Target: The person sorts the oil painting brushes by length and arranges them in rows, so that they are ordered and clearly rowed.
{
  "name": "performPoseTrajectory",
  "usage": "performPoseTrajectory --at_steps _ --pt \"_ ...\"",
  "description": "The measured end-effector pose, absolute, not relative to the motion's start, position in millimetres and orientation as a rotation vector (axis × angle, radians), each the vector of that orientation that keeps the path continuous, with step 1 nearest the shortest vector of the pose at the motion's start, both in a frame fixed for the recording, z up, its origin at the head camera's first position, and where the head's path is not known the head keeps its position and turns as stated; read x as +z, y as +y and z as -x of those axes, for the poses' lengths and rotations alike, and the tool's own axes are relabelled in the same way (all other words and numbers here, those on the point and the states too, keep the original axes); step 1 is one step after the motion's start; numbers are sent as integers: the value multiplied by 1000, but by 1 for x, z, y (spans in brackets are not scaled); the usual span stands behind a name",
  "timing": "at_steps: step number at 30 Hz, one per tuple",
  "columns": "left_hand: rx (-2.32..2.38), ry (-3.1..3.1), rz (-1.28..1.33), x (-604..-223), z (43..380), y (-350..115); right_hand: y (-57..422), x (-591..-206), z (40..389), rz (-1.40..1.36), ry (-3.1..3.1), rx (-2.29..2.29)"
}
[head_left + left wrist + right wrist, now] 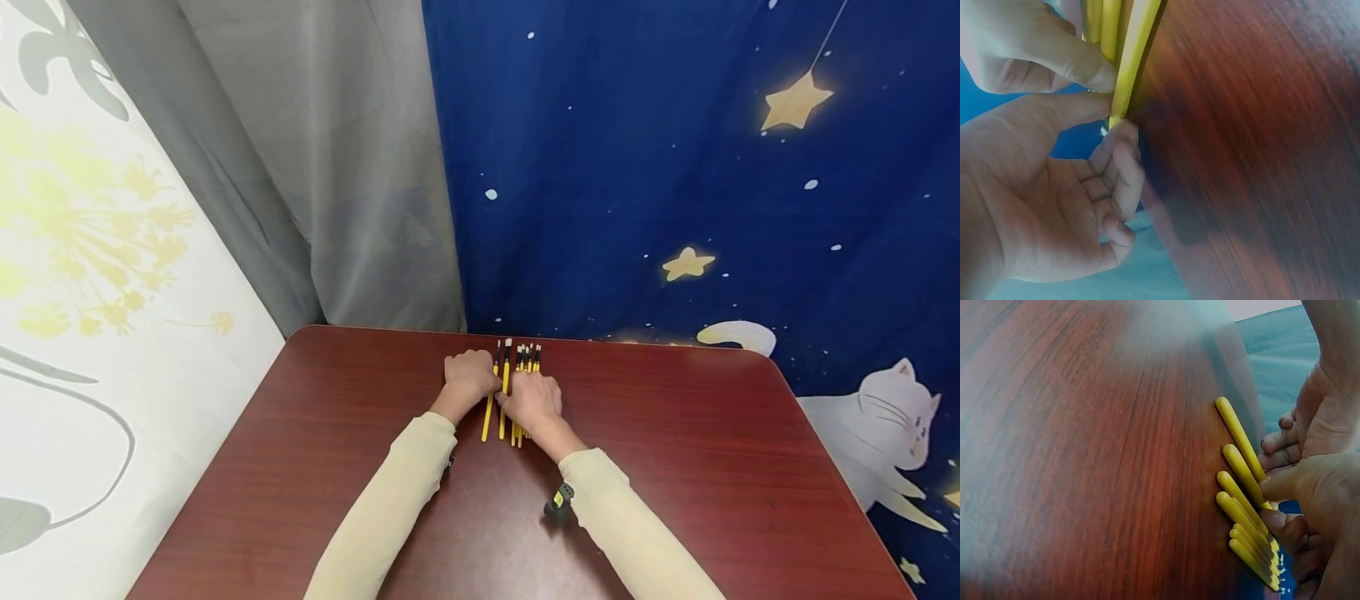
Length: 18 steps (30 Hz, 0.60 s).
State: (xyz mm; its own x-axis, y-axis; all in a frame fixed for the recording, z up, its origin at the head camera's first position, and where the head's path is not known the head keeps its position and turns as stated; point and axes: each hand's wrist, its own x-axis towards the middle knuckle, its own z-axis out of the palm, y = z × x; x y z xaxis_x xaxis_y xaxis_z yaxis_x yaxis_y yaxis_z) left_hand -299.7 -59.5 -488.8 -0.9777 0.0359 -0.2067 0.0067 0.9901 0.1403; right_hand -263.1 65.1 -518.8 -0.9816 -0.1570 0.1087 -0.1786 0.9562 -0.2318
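Several paintbrushes with yellow handles (1247, 519) and dark ferrules lie side by side near the far edge of the table, bristles pointing away. My left hand (471, 372) pinches the leftmost paintbrush (1127, 75) between thumb and fingertips, close to its bristle end. Beside it, my right hand (535, 400) has its thumb and forefinger at the second paintbrush (502, 423), pinching it. The remaining brushes pass under the right hand, which hides their middles; their white bristle tips (528, 348) show beyond the knuckles.
The reddish-brown wooden table (675, 467) extends on both sides of the hands. Behind its far edge hang a grey curtain (375, 208) and a blue curtain (600, 167) with stars. Dark wrist devices (558, 502) sit at the sleeve cuffs.
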Motion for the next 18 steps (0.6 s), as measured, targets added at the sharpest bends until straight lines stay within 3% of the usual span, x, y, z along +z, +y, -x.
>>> performPoseTrajectory --at_steps 18 --pt "211 2948 -76 -489 298 -62 62 -515 265 -134 -3066 488"
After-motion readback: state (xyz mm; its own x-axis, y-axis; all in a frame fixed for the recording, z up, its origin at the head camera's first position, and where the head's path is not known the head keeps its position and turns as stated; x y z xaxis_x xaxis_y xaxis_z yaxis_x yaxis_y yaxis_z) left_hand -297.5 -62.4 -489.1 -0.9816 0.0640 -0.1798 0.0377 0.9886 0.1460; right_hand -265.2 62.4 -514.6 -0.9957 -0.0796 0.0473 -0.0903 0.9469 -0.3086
